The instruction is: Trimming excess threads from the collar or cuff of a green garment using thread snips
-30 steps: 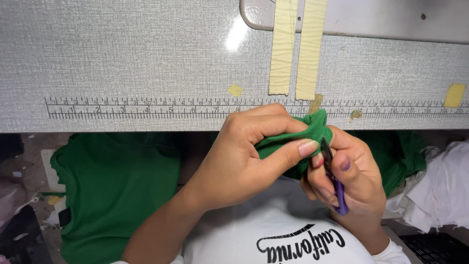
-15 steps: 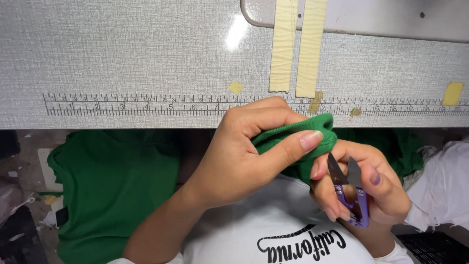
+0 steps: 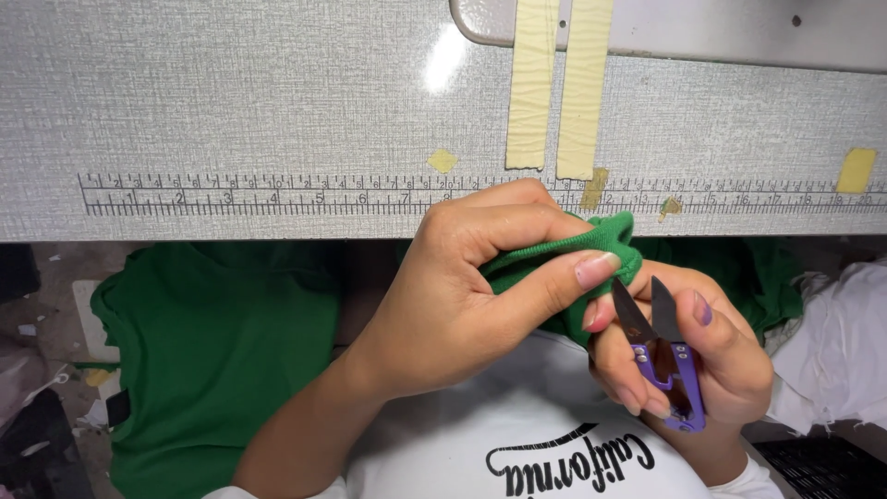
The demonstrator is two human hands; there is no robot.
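Head view, looking down at your lap & the table edge. Your left hand was clenched on a bunched green knit piece, thumb pressed along its folded edge, holding it just below the table's printed ruler strip. Your right hand gripped small purple thread snips, blades parted & pointing up, tips just beside the fabric but not touching it.

Vs. a sec ago: the snips had sat tucked against the cloth under your fingers; then your right hand dropped away to the lower right & the blades came clear into view. Judged from that, a trim pass looked finished, w/ the snips backed off. The fabric stayed in the left grip.

More green garment hung below the table at left; white cloth lay at right. Two tape strips ran down the table top.
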